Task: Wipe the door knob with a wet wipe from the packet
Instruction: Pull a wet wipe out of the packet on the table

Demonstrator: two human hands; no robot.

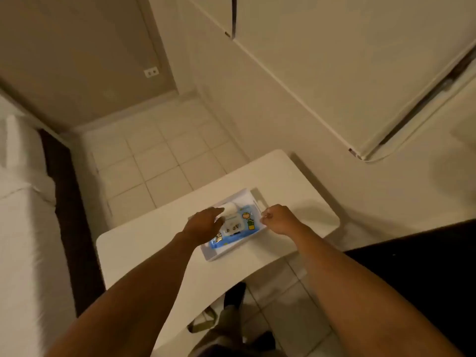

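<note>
While both bare arms reached forward over the white counter [144, 243], the head view showed a white tray [226, 253] lying near its middle, with the blue packet [240, 229] flat inside it, cartoon print facing up. The packet's white lid [230, 209] stood flipped open at the far-left end of the packet. The left hand [203, 225] hovered over the packet's left part, palm down, its grip spread apart with the fingertips [219, 211] next to the raised lid; whether they touched the lid or a wipe could not be told through the blur. The right hand [279, 219] sat at the tray's right rim, just beside the packet, its grip drawn together with thumb and forefinger pinched; something small and pale showed at the pinch, but what it was could not be told. The tray's far-right end carried a slot handle [260, 203]. A tiled floor [159, 155] lay beyond the counter, a bed [23, 228] with white sheets along the left edge, and a pale wall with a socket [151, 72] at the far left. Pale cabinet doors [334, 73] filled the upper right. A dark surface [422, 266] lay at the right, beside the right forearm. No door knob was in view.
</note>
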